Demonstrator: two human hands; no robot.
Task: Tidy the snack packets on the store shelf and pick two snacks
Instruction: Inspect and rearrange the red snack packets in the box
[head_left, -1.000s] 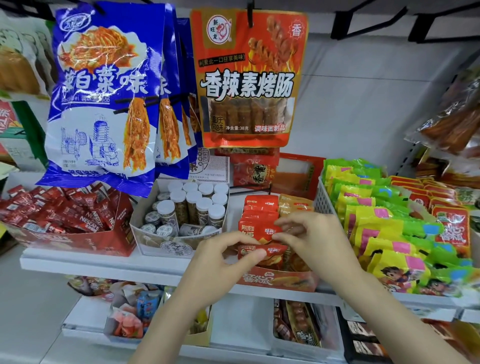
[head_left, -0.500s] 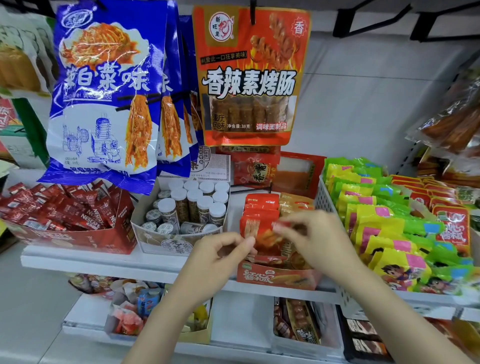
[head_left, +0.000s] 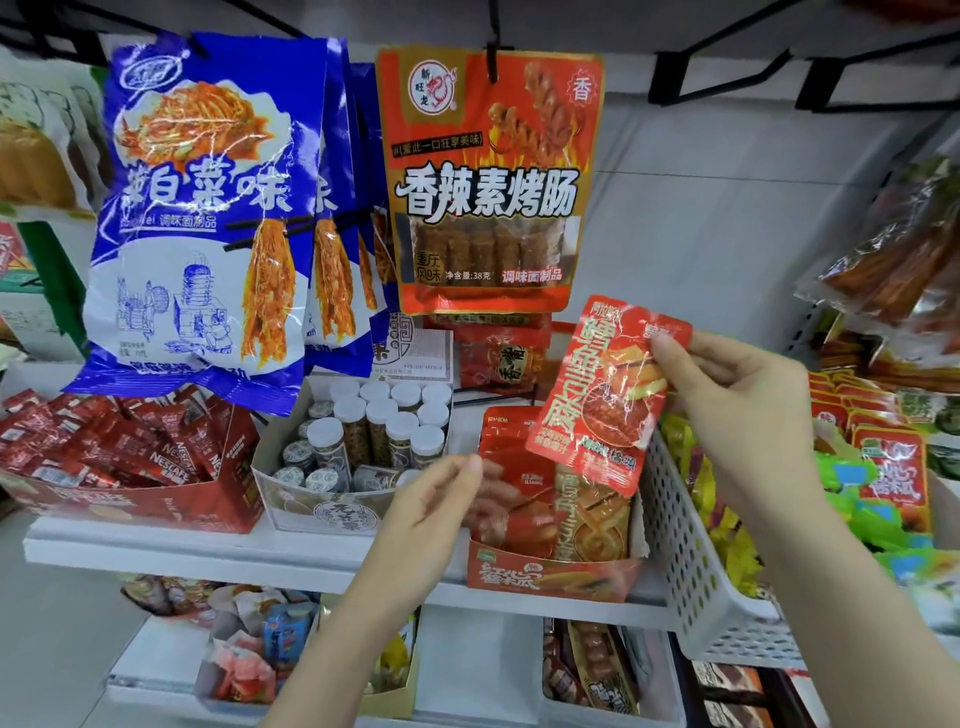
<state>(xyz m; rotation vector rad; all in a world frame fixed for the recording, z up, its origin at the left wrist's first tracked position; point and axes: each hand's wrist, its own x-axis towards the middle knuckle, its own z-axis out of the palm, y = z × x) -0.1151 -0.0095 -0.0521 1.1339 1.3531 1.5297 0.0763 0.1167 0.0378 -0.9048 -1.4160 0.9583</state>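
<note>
The right hand (head_left: 748, 410) pinches a glossy red foil snack packet (head_left: 608, 395) above its red cardboard display box (head_left: 550, 577). The left hand (head_left: 431, 509), fingers relaxed and holding nothing, touches the packets standing in the box. Judging by this, one snack looks picked; the second and more tidying remain.

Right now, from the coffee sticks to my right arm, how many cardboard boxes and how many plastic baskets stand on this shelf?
Cardboard boxes: 3 (coffee box, jar box, snack box)
Plastic baskets: 1 (white basket)
Total: 4

The right hand (head_left: 737, 410) is raised, thumb and fingers pinching a packet's top corner. The left hand (head_left: 436, 509) reaches forward lower down, fingers extended and relaxed, holding nothing.
</note>
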